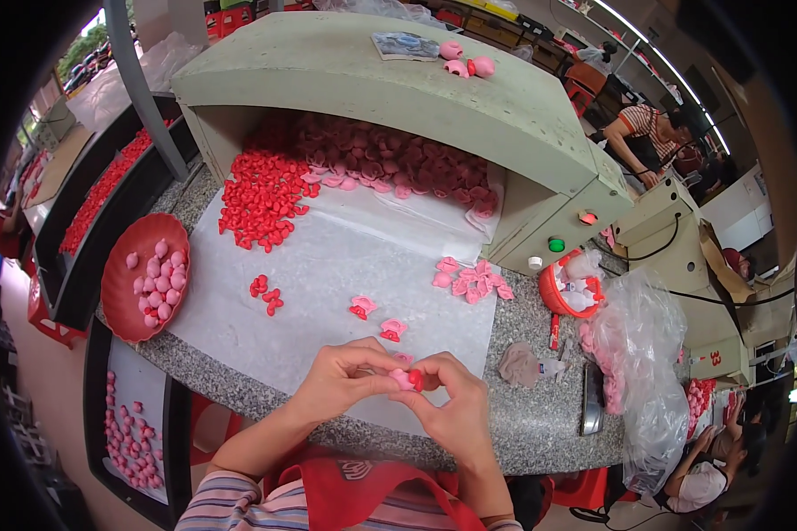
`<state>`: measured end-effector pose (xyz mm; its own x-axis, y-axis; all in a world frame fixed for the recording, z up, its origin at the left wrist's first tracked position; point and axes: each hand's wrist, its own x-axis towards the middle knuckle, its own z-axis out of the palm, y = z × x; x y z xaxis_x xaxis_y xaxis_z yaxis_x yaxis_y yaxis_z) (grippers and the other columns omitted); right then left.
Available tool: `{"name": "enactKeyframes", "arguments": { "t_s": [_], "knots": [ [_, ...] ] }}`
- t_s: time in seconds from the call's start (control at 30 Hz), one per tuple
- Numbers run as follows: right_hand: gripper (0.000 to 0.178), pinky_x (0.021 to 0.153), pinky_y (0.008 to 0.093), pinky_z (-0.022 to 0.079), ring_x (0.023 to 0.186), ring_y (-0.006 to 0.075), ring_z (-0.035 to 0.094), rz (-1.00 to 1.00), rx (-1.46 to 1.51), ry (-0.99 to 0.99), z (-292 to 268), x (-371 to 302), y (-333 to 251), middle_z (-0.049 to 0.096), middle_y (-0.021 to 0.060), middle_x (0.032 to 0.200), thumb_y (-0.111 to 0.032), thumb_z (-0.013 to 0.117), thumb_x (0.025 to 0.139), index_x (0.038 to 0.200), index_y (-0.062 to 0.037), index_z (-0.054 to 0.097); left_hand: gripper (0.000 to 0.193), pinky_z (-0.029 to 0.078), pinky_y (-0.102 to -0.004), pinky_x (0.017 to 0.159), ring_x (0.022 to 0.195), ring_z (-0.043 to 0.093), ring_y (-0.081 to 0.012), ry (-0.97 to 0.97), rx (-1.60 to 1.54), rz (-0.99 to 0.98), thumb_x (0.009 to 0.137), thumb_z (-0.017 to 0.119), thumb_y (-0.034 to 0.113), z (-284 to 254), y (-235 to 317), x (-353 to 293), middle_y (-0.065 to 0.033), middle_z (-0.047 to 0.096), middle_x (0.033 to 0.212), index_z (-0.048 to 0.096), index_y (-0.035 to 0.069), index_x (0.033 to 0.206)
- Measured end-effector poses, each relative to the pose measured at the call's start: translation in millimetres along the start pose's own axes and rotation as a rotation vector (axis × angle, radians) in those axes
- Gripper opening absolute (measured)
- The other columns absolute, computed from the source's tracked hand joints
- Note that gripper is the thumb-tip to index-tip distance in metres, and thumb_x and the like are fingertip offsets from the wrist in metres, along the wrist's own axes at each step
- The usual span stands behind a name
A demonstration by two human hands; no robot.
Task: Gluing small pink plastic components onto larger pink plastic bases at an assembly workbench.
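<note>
Speckled grey stone makes up the worktop, with a white sheet spread over most of it, and I am watching from above as both hands meet near its front edge. My left hand is curled, thumb and fingertips pinched on a small pink piece; my right hand is curled the same way, pinching a tiny red piece that touches the pink one. Both sit just above the sheet, between the two hands. The pink piece looks glossy and rounded, the red one brighter and smaller; finer shape is too small to tell. I judge them very light, moulded plastic or rubber, stiff enough to pinch yet smooth, so they could slip or flick away; holding each by its sides with the fingertips seems safest. Just beyond the hands lie joined pink-and-red pieces on the sheet, and farther back a heap of red parts beside a heap of pink parts under a pale green hood. To the left a red dish holds pink pieces; to the right stands a clear plastic bag.
</note>
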<state>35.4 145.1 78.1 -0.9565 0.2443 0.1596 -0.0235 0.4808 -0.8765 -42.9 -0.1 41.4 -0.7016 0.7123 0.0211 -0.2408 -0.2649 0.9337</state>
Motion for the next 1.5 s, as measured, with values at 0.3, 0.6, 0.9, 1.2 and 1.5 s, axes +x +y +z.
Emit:
{"name": "enactKeyframes", "arguments": {
  "t_s": [0.3,0.6,0.9,1.2,1.5],
  "knots": [
    [0.027,0.052,0.0254,0.046,0.058,0.0144,0.055,-0.239,-0.160,0.052,11,10,22,0.058,0.0061,0.069,-0.010,0.078,0.059,0.073,-0.0016,0.057,0.012,0.050,-0.0247,0.067,0.077,0.056,-0.0147,0.100,-0.043,0.010,0.074,0.061,-0.007,0,-9,3,-0.0066,0.052,0.084,0.061,-0.003,0.085],
    [0.025,0.052,0.0283,0.046,0.060,0.0180,0.056,-0.190,-0.158,0.042,21,12,33,0.057,0.0042,0.067,-0.013,0.076,0.059,0.071,-0.0042,0.055,0.009,0.050,-0.0249,0.067,0.076,0.056,-0.0141,0.101,-0.057,0.009,0.074,0.062,-0.007,-8,-16,8,-0.0064,0.051,0.084,0.061,-0.003,0.083],
    [0.022,0.051,0.0295,0.044,0.060,0.0186,0.054,-0.315,-0.253,0.061,30,20,36,0.054,0.0027,0.066,-0.012,0.074,0.061,0.074,-0.0059,0.057,0.006,0.049,-0.0225,0.068,0.077,0.056,-0.0112,-0.051,0.045,-0.045,0.076,0.061,-0.005,-26,-7,17,-0.0053,0.050,0.085,0.060,-0.002,0.081],
    [0.019,0.049,0.0300,0.043,0.055,0.0186,0.055,-0.267,-0.413,0.288,33,72,91,0.054,0.0045,0.065,-0.009,0.074,0.060,0.072,-0.0045,0.060,0.030,0.046,-0.0262,0.070,0.080,0.057,-0.0115,-0.358,0.585,-0.086,0.070,0.069,0.008,-62,-10,145,-0.0070,0.056,0.092,0.062,0.003,0.099],
    [0.024,0.060,0.0365,0.047,0.070,0.0279,0.057,-0.104,-0.443,0.149,72,127,133,0.053,0.0128,0.082,-0.005,0.068,0.064,0.088,-0.0019,0.063,0.024,0.047,-0.0394,0.075,0.094,0.054,-0.0279,0.683,1.565,0.606,0.069,0.057,0.017,-55,-116,360,-0.0114,0.060,0.095,0.065,0.011,0.091]
  ]
}}
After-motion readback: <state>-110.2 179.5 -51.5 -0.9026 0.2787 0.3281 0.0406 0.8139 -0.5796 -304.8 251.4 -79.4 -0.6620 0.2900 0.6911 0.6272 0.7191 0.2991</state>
